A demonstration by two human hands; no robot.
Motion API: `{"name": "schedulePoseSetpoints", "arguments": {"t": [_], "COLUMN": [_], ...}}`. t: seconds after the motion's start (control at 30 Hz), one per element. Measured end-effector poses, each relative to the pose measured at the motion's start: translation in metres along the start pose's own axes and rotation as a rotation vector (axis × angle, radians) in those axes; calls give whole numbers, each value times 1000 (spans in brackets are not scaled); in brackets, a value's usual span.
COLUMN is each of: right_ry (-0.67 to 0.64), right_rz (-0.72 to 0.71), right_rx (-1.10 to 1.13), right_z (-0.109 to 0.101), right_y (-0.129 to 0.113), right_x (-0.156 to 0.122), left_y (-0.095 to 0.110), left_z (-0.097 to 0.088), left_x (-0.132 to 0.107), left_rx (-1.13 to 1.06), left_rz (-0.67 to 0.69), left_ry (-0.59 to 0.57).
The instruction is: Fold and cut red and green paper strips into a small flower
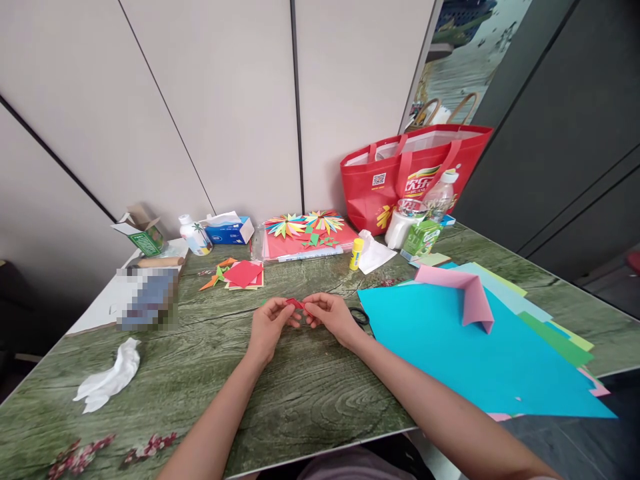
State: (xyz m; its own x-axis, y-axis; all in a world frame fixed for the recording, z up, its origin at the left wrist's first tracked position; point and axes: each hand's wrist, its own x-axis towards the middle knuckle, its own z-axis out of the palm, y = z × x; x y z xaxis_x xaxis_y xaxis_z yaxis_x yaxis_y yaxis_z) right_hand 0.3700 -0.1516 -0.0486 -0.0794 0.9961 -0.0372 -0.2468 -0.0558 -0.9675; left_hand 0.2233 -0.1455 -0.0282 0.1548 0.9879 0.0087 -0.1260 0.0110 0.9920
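My left hand (271, 323) and my right hand (331, 315) meet over the middle of the green wood-grain table (210, 373). Both pinch a small folded red paper piece (296, 304) between thumb and fingers, the left at its left end, the right at its right end. Black scissors (359, 316) lie just right of my right hand, partly hidden by it. A small stack of red and orange paper squares (243, 274) lies beyond my hands.
Large blue paper sheets (465, 360) with a folded pink sheet (467, 293) cover the right side. A crumpled tissue (107, 381) lies at left. Along the wall stand a red bag (410, 175), colourful paper stars (303, 224), a glue stick (356, 254), a tissue box (230, 229) and bottles.
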Motion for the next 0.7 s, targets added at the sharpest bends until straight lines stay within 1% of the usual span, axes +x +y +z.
{"name": "schedulePoseSetpoints", "arguments": {"t": [0.13,0.2,0.27,0.33,0.37,0.4,0.43,0.5,0.53,0.57,0.6,0.67,0.7], "right_ry": [-30,-35,-41,-39,-25,-3,26,107,150,191,222,265,282], "right_rz": [-19,-39,-57,-66,-70,-77,-87,-121,-139,-155,-165,-173,-173], "right_rx": [-44,-65,-93,-114,-116,-113,-111,-129,-151,-178,-198,-224,-235], "right_z": [0,0,0,0,0,-1,-2,-5,-8,-11,-14,-21,-24], "right_y": [0,0,0,0,0,0,1,2,2,3,4,7,9], "right_x": [-1,-2,-2,-2,-1,-1,1,4,6,9,11,16,18], "left_y": [-1,-1,-1,-1,0,0,0,1,0,-1,-3,-7,-10], "left_z": [0,1,1,0,-2,-4,-8,-17,-21,-26,-30,-35,-36], "left_x": [1,1,1,2,3,4,6,10,12,14,16,19,19], "left_rx": [-90,-106,-79,-9,47,120,205,422,508,568,625,770,818], "left_rz": [6,-9,-15,14,50,101,164,301,355,375,365,310,291], "left_ry": [13,-1,-10,24,75,153,252,488,578,623,632,607,569]}}
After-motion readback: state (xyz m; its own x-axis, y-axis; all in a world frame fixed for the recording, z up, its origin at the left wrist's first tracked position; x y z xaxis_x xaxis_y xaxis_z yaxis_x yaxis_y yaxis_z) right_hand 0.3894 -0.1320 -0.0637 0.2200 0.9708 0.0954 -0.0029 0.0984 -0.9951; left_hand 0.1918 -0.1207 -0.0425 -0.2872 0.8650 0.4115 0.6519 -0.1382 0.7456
